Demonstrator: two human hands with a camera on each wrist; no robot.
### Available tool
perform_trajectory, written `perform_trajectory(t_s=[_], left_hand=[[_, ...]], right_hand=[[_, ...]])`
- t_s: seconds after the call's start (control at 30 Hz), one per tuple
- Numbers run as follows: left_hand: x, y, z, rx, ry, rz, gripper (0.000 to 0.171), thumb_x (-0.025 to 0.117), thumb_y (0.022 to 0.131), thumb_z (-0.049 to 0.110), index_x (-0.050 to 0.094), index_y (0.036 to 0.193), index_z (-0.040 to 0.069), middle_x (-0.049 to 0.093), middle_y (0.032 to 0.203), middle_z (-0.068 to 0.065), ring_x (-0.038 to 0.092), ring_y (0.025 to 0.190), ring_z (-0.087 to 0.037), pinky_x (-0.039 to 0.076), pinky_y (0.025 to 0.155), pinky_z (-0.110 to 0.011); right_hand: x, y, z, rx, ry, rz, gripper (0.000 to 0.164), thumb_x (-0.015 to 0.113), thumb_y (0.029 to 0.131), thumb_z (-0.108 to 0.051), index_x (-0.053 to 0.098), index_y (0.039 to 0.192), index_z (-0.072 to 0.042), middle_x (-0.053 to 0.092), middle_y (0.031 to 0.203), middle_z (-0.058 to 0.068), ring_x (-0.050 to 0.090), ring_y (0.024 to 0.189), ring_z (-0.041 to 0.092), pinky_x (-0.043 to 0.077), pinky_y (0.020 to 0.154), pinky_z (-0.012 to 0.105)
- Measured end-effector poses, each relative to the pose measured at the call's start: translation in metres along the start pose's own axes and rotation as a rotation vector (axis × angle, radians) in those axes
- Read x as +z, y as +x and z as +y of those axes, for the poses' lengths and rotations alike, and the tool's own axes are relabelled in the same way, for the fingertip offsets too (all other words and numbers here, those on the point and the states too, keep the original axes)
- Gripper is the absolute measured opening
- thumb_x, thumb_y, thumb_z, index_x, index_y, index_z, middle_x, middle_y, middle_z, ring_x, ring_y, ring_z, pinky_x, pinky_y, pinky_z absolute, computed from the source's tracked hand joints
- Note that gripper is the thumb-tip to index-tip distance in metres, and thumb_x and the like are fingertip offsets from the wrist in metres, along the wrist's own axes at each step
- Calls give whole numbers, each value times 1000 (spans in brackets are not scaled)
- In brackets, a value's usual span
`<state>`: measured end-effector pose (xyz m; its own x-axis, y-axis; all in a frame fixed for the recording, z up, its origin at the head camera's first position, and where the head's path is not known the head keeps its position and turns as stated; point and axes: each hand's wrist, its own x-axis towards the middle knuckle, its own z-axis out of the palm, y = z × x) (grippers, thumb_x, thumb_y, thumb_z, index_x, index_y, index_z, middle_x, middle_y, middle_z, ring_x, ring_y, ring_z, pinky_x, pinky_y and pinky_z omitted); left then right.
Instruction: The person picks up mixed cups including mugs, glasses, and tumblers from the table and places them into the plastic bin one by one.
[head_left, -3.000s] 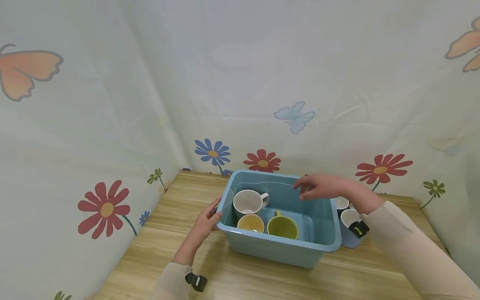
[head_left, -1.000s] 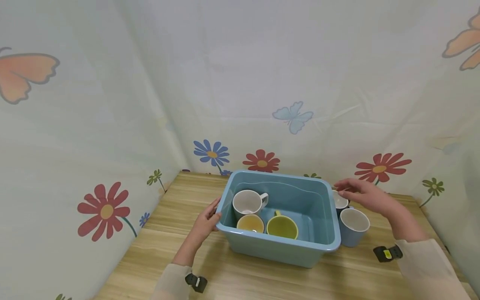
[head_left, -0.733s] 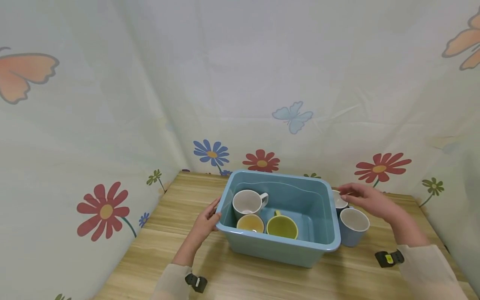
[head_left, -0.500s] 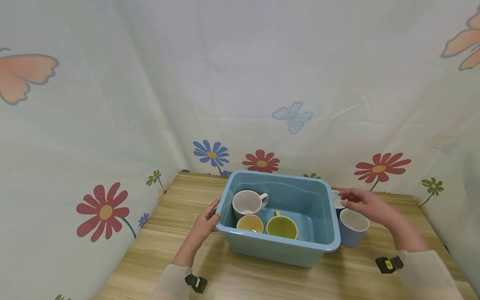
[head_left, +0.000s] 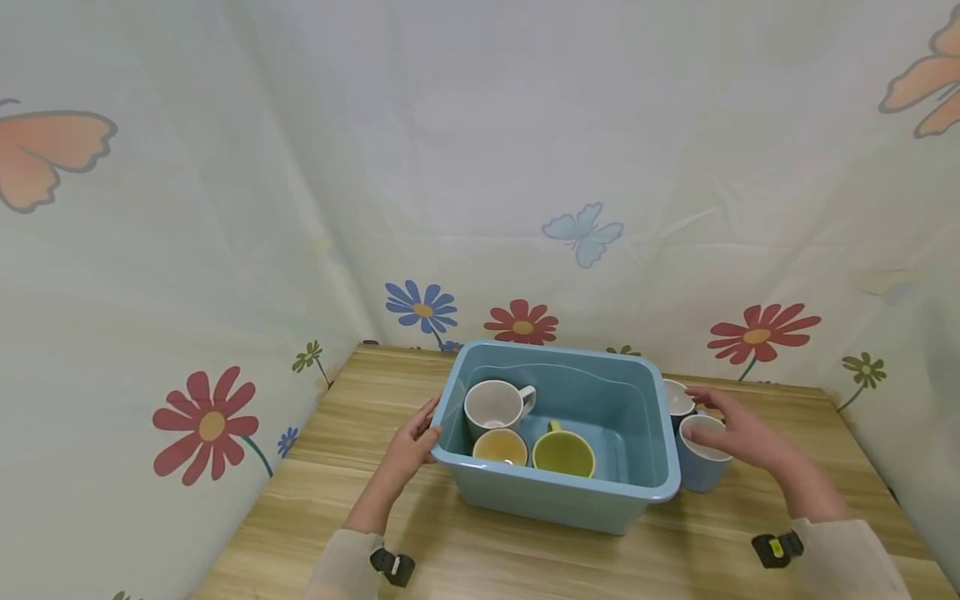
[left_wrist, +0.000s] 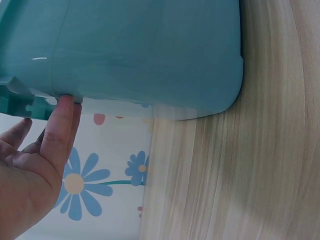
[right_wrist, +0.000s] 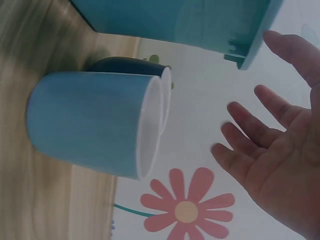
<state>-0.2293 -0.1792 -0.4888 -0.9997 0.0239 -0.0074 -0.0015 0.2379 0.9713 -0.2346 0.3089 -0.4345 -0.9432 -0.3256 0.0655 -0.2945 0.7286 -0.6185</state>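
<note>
A light blue plastic bin (head_left: 551, 500) stands on the table. My left hand (head_left: 408, 443) is at its left end, thumb at the rim; in the left wrist view its fingers (left_wrist: 57, 127) lie fairly straight against the outer wall below the rim. My right hand (head_left: 738, 429), fingers spread and holding nothing, is above a light blue mug (head_left: 699, 471) right of the bin. The right wrist view shows this mug (right_wrist: 90, 120) upright, the fingers (right_wrist: 237, 160) off beyond its rim. Behind it stands a dark blue mug (head_left: 677, 398) with a white inside, partly hidden.
Inside the bin are a white mug (head_left: 495, 407), a cup with a yellow inside (head_left: 501, 446) and a yellow-green mug (head_left: 564, 454). The wooden table (head_left: 322, 492) backs onto a flower-printed curtain (head_left: 480, 208).
My right hand has gone from over the bin to the mugs on the right, then shifted toward me from the dark blue mug to the light blue one. My left hand stays at the bin.
</note>
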Motion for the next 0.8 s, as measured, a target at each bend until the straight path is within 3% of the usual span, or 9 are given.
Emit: perform_trajectory(t_s=[0.2,0.53,0.8], left_hand=[[0,1,-1,3,8,-1,58,50,99,9,40,156,6,56,142,-35,68,98,-27,61,71,-40],[0,3,-3,-1,17,-2,60,49,98,10,40,157,8,56,141,-35,68,100,-28,60,68,-29],[0,4,-4,-10,25,9,59,50,98,10,41,157,10,56,142,-33,67,98,-26,57,68,-29]], right_hand=[[7,-4,5,52,-1,16,81,75,89,-32,37,151,4,40,151,37,37,135,60,39,99,80],[16,-4,15,56,-28,60,84,77,85,-28,38,150,6,38,152,39,35,135,61,37,99,81],[18,-4,22,101,-58,55,94,82,80,-27,32,152,7,32,152,42,29,134,65,36,97,83]])
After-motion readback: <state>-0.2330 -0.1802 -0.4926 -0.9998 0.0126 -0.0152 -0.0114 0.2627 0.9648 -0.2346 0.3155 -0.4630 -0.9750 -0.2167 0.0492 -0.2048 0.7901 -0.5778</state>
